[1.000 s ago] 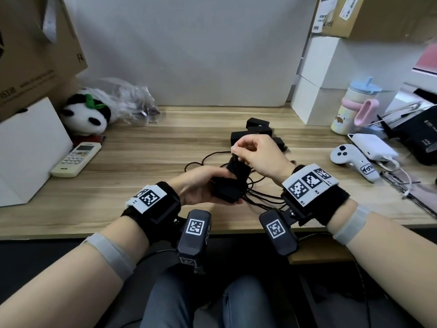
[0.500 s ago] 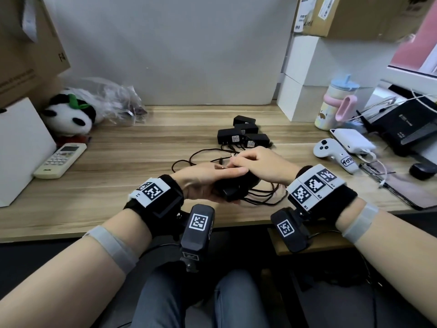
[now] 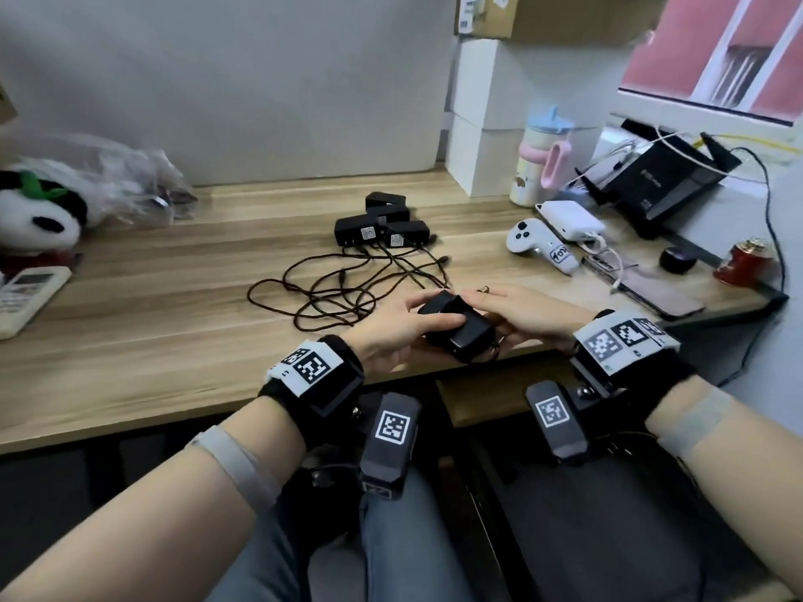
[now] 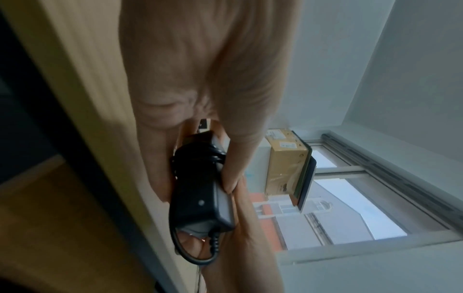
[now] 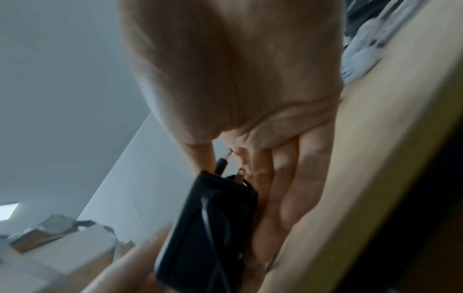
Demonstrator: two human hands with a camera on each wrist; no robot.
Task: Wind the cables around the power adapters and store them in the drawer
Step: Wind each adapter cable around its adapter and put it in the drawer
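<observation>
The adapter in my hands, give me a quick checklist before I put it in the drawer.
1. Left hand grip on the adapter: ok, thumb and fingers pinch it.
2. Right hand supporting it: ok, fingers lie along it.
3. Cable wound round the adapter: ok, though a loop hangs at one end.
4. Plug tip tucked in: not ok, it sticks out.
5. Drawer open: cannot tell.
6. Other adapters wound: not ok, loose cables on the desk.
</observation>
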